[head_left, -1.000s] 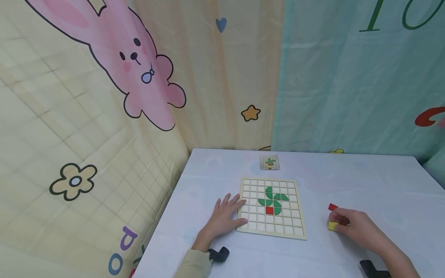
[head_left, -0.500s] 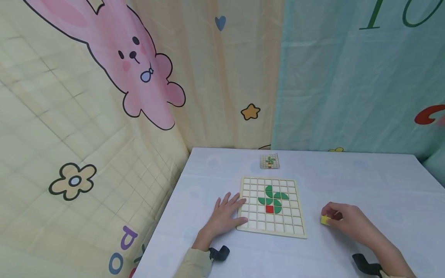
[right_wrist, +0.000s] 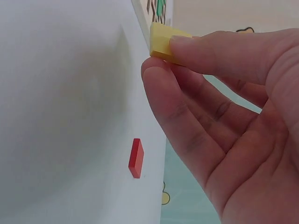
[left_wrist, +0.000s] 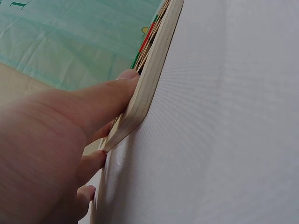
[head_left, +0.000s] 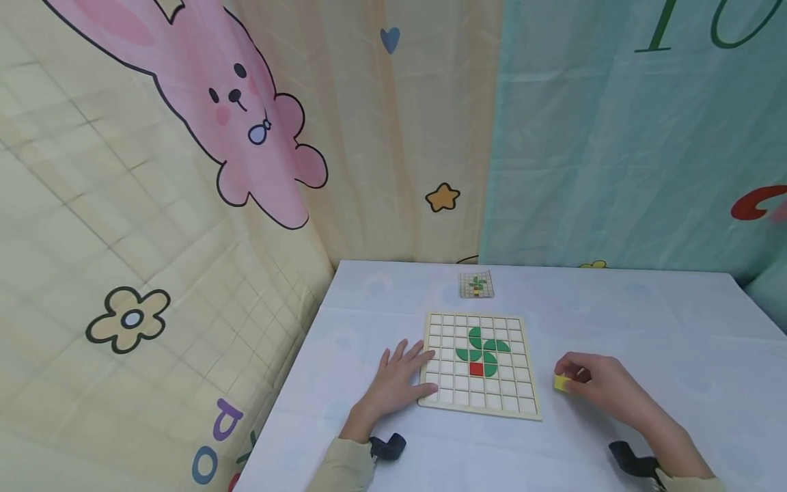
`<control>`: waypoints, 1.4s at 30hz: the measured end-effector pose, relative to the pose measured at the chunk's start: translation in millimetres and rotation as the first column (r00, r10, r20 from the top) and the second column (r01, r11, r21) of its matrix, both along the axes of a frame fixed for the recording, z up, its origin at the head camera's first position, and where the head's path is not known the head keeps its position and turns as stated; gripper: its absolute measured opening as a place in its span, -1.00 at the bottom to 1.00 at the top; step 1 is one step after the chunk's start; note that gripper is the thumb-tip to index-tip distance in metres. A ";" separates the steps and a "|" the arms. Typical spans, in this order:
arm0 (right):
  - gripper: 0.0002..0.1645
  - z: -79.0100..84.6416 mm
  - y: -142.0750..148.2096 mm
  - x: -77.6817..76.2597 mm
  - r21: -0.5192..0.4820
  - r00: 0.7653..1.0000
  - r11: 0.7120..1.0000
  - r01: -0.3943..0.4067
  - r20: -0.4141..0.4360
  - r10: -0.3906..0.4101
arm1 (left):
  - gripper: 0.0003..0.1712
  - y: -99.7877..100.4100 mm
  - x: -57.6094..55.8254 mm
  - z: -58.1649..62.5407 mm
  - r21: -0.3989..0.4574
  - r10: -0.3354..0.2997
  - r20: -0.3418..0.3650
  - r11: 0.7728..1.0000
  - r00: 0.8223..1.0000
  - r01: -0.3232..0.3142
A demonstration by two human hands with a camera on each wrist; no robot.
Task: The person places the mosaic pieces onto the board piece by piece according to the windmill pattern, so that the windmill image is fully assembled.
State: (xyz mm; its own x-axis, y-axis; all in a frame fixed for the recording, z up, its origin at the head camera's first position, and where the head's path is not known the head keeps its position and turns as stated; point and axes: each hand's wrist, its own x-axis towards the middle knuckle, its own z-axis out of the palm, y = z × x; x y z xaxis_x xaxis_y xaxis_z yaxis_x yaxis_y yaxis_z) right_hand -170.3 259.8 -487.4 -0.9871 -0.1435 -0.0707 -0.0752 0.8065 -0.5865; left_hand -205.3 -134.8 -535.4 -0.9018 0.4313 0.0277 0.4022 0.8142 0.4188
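Note:
In the head view a wooden grid board (head_left: 519, 393) lies on the white table. Green rounded pieces (head_left: 490, 365) form a pinwheel on it, with a red square tile (head_left: 476, 369) at their lower left. My left hand (head_left: 396, 383) rests at the board's left edge, fingers spread, thumb and a fingertip over the rim. Right of the board, my right hand (head_left: 599, 383) pinches a yellow square tile (right_wrist: 162, 42) between thumb and fingers, above the table. A loose red tile (right_wrist: 137, 158) shows on the table in the right wrist view; the hand hides it from the head view.
A small pattern card (head_left: 465, 287) lies behind the board, printed with a similar green, yellow and red design. The white table (head_left: 676, 321) ends at a printed curtain (head_left: 615, 137) at the back and left. Black wrist mounts (head_left: 389, 447) sit on both wrists.
My right hand has carried the yellow tile leftward and slightly away from me, closer to the board. The loose red tile has gone out of sight behind it. My left hand has stayed put.

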 end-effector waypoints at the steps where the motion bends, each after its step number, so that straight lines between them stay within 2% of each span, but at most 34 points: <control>1: -0.78 0.4 -1.2 -0.6 -0.003 1.000 1.000 -0.005 -0.005 0.005 | -0.17 -0.1 0.0 -0.1 0.003 0.000 0.000 1.000 1.000 0.000; 15: -0.78 8.4 -24.5 -6.8 -0.029 0.998 0.998 -0.050 -0.050 0.049 | -0.17 0.3 -0.4 2.0 0.004 -0.002 0.014 1.000 1.000 0.002; 25: -0.78 7.5 -41.4 -13.1 -0.056 0.998 0.997 -0.060 -0.035 0.058 | -0.17 0.2 -0.8 1.0 -0.003 -0.008 0.011 1.000 1.000 0.008; 35: -0.78 11.0 -57.7 -16.7 -0.092 0.995 0.992 -0.092 -0.058 0.087 | -0.18 0.8 0.2 4.1 -0.011 -0.004 0.007 1.000 1.000 0.004; 42: -0.79 7.8 -70.3 -19.2 -0.115 0.992 0.987 -0.109 -0.072 0.101 | -0.18 0.9 1.7 6.7 -0.007 -0.003 0.020 1.000 1.000 0.003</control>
